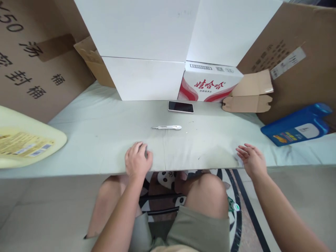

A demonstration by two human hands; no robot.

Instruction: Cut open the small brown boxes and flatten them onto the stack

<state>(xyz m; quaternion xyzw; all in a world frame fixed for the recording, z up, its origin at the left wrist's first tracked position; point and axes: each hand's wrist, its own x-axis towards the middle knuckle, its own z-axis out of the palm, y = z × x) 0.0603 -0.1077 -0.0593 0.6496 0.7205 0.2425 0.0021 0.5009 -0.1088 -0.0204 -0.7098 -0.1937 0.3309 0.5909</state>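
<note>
My left hand (pixel 138 159) rests near the table's front edge, its fingers curled down. A dark grey patch shows between thumb and forefinger; whether it is an object or shadow I cannot make out. Further right, my right hand (pixel 252 160) is at the same edge, palm turned inward and fingers loosely apart, with nothing visible in it. A slim white craft knife (pixel 168 127) lies crosswise on the pale tablecloth (pixel 105 129), beyond my left hand and apart from it. Behind the knife is a phone (pixel 181 107) with a dark screen.
White boxes (pixel 147 78) and a red-and-white carton (pixel 207 84) stand at the back. Brown cardboard boxes (pixel 34 70) flank both sides, with a folded cardboard piece (pixel 246 104) at right. A pale yellow bottle (pixel 28 140) lies left, a blue bottle (pixel 296 126) right.
</note>
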